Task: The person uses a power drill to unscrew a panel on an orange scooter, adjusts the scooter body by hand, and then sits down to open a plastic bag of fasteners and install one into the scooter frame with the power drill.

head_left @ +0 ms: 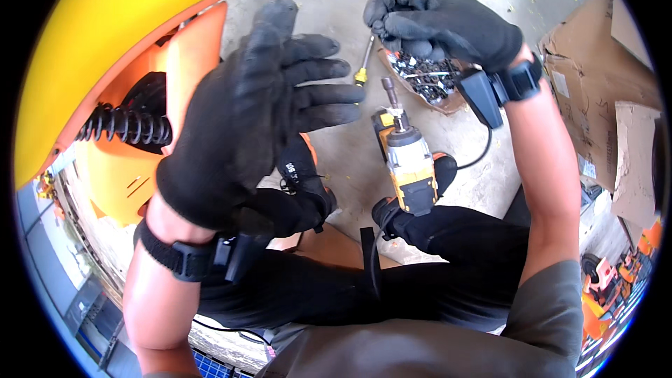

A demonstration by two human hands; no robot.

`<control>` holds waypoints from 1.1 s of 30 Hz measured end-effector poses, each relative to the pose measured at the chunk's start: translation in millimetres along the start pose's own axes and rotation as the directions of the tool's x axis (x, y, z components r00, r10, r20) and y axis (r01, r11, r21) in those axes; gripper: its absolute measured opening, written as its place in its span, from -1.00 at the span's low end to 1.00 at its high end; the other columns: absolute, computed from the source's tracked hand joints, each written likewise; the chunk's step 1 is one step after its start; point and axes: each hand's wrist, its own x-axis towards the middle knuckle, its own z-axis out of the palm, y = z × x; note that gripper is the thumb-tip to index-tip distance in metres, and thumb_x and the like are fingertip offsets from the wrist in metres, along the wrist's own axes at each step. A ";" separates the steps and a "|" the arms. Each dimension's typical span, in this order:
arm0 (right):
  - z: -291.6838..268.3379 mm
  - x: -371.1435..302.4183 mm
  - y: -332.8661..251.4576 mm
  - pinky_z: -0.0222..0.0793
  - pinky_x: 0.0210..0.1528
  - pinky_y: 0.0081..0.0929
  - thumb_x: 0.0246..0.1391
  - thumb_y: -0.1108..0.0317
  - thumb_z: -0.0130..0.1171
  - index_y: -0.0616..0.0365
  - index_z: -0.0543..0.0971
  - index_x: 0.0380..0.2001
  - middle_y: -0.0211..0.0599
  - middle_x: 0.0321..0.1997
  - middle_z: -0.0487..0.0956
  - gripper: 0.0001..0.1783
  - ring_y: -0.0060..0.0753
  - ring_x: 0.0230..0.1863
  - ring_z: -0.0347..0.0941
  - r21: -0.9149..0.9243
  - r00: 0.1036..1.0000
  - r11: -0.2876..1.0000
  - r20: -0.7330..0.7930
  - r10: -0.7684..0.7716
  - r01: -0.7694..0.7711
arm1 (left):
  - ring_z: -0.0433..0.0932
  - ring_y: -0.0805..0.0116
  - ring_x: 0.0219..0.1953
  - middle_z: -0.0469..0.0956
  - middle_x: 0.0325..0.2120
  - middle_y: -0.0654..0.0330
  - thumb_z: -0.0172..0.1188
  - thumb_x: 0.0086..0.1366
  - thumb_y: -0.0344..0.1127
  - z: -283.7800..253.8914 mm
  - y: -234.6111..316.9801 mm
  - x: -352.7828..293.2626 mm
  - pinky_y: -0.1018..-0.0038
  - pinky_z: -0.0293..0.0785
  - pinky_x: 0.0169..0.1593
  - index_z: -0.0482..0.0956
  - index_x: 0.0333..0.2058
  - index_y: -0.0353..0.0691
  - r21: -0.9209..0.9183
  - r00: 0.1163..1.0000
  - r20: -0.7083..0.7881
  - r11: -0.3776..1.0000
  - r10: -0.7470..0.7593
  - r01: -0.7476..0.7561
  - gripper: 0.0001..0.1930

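My left hand [241,91], in a black work glove, is raised in front of the orange and yellow bodywork [140,42]. Its fingers are stretched out and hold nothing. My right hand [441,24], gloved the same way, is up over a cardboard box [451,106] of small dark metal parts [423,73]. Its fingers are pinched together; a small dark bit shows at the tips, too small to name. Between the hands, lower down, a yellow and black impact driver [411,168] points its long socket away from me. Beyond it lies a screwdriver [362,73] with a yellow handle.
A black coil spring [126,124] sits in the bodywork at the left. Large cardboard boxes [588,91] stand at the right, with orange machines [616,287] farther down. My shoes [304,175] rest on the concrete floor [336,0] near the impact driver.
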 end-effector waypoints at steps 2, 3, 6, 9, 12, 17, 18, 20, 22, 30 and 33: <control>19.5 7.5 -33.5 0.39 -0.23 -0.64 0.21 0.26 0.09 0.19 0.55 -0.15 -0.42 -0.35 0.53 -0.75 -0.67 -0.32 0.42 -0.195 0.987 0.969 0.068 -0.143 0.154 | 0.48 -0.11 0.11 0.35 0.16 -0.24 -0.35 0.47 0.20 -1.5 -0.5 1.9 0.25 0.42 0.20 0.14 0.24 -0.53 -0.131 0.998 0.033 0.990 -0.055 0.059 -0.23; 30.8 8.2 -44.1 0.41 -0.24 -0.59 0.19 0.20 0.09 0.17 0.57 -0.16 -0.40 -0.36 0.55 -0.71 -0.65 -0.35 0.43 -0.259 0.982 0.948 0.079 -0.169 0.184 | 0.47 -0.05 0.13 0.35 0.16 -0.23 -0.26 0.49 0.07 -7.4 -4.3 2.4 0.25 0.39 0.24 0.06 0.27 -0.50 -0.235 0.993 0.113 0.970 -0.033 0.058 -0.32; 58.6 2.8 -60.7 0.44 -0.11 -0.39 0.08 0.37 0.08 0.26 0.55 -0.19 -0.14 -0.33 0.57 -0.75 -0.28 -0.30 0.51 -0.473 0.977 0.863 -0.022 -0.212 0.176 | 0.48 0.02 0.11 0.39 0.12 -0.18 -0.21 0.49 0.01 -14.3 -7.5 4.4 0.28 0.40 0.23 0.09 0.26 -0.47 -0.233 0.984 0.176 0.973 0.033 0.009 -0.37; 66.7 -1.5 -67.5 0.48 -0.14 -0.38 0.02 0.49 0.09 0.29 0.54 -0.14 -0.12 -0.26 0.60 -0.71 -0.21 -0.29 0.56 -0.594 0.946 0.773 -0.060 -0.320 0.223 | 0.49 0.09 0.09 0.43 0.08 -0.13 -0.16 0.48 -0.05 -17.1 -6.9 6.2 0.31 0.41 0.21 0.12 0.25 -0.44 -0.215 0.975 0.204 0.976 0.084 -0.039 -0.41; 68.4 -6.9 -75.8 0.50 -0.13 -0.35 0.03 0.52 0.06 0.27 0.55 -0.09 -0.06 -0.18 0.61 -0.67 -0.05 -0.24 0.57 -0.644 0.916 0.714 -0.050 -0.397 0.274 | 0.50 0.15 0.07 0.46 0.04 -0.08 -0.11 0.47 -0.11 -17.1 -8.3 10.9 0.34 0.43 0.20 0.15 0.24 -0.42 -0.193 0.966 0.224 0.978 0.127 -0.084 -0.46; 59.6 -10.8 -87.5 0.48 -0.13 -0.47 0.09 0.52 0.04 0.27 0.54 -0.08 -0.18 -0.23 0.61 -0.70 -0.35 -0.27 0.57 -0.604 0.933 0.765 -0.093 -0.348 0.225 | 0.53 0.25 0.02 0.52 -0.01 0.00 -0.06 0.47 -0.16 -15.8 -6.4 6.1 0.40 0.46 0.15 0.25 0.20 -0.39 -0.015 0.961 0.192 0.980 0.200 -0.201 -0.53; 56.7 -12.1 -91.9 0.48 -0.14 -0.50 0.11 0.52 0.03 0.27 0.54 -0.08 -0.21 -0.24 0.61 -0.71 -0.42 -0.27 0.56 -0.555 0.959 0.817 -0.116 -0.259 0.154 | 0.54 0.26 -0.01 0.52 -0.02 0.01 -0.07 0.48 -0.14 -14.5 -6.2 4.3 0.41 0.47 0.12 0.30 0.17 -0.39 0.053 0.961 0.175 0.973 0.214 -0.226 -0.53; 48.7 -8.8 -84.7 0.46 -0.16 -0.54 0.13 0.49 0.03 0.27 0.55 -0.09 -0.29 -0.26 0.60 -0.73 -0.52 -0.29 0.52 -0.470 0.922 0.870 -0.251 -0.295 0.151 | 0.55 0.29 -0.05 0.52 -0.01 0.03 -0.10 0.48 -0.14 -17.1 -6.8 2.4 0.45 0.50 0.05 0.38 0.11 -0.40 -0.109 0.981 0.162 0.990 0.111 -0.094 -0.56; 22.7 -4.7 -61.1 0.48 -0.19 -0.44 0.12 0.43 0.04 0.23 0.58 -0.14 -0.17 -0.28 0.61 -0.74 -0.32 -0.30 0.54 -0.470 0.917 0.882 -0.340 -0.210 0.027 | 0.55 0.39 -0.09 0.54 -0.06 0.08 -0.04 0.45 -0.30 -9.8 -0.4 -0.8 0.59 0.50 -0.09 0.40 0.09 -0.41 0.039 0.984 0.122 0.990 0.132 -0.138 -0.65; -24.1 -21.7 148.9 0.46 -0.12 -0.28 0.00 0.25 0.18 0.12 0.64 -0.28 -0.06 -0.27 0.63 -0.76 -0.07 -0.20 0.57 -0.669 0.873 0.573 -0.443 0.205 -0.474 | 0.48 0.57 -0.29 0.56 -0.19 0.17 -0.01 0.43 -0.33 6.2 10.0 -2.2 0.69 0.46 -0.25 0.43 0.08 -0.37 0.047 1.000 -0.004 0.999 0.007 -0.007 -0.67; -25.2 -25.8 186.6 0.45 -0.13 -0.24 -0.01 0.19 0.22 0.10 0.64 -0.30 -0.05 -0.28 0.63 -0.75 -0.05 -0.21 0.57 -0.658 0.828 0.509 -0.494 0.264 -0.555 | 0.49 0.55 -0.29 0.56 -0.20 0.17 0.01 0.43 -0.31 4.9 8.9 -4.8 0.67 0.46 -0.26 0.44 0.08 -0.38 0.051 1.000 0.024 0.999 0.013 -0.014 -0.66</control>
